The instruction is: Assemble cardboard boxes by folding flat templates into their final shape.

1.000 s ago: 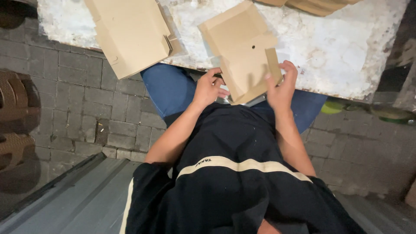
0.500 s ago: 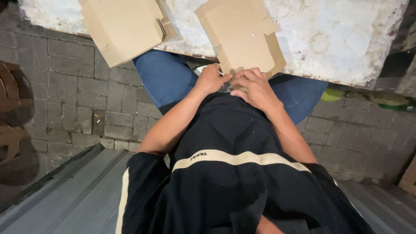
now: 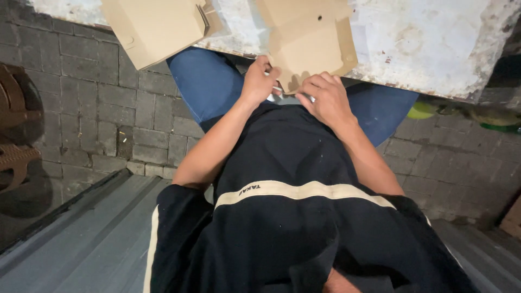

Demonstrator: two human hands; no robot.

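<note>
A flat brown cardboard box blank (image 3: 306, 40) lies on the worn white table (image 3: 434, 43), its near edge hanging over the table's edge. My left hand (image 3: 259, 81) is curled at that near edge, its fingertips touching the cardboard. My right hand (image 3: 325, 100) is curled just beside it, a little lower, over my lap. A thin white object (image 3: 275, 89) shows between the fingers of both hands; I cannot tell what it is. Below the hands are my dark shirt and blue trousers.
A second folded cardboard piece (image 3: 154, 27) juts over the table's left edge. Grey paving bricks (image 3: 108, 108) cover the ground at left and right. Brown ornate metalwork (image 3: 13, 135) stands at far left. A green object (image 3: 420, 111) lies under the table at right.
My right hand left the cardboard's right edge and came in beside my left hand. The cardboard now lies farther onto the table, and both hands are closed together at its near edge.
</note>
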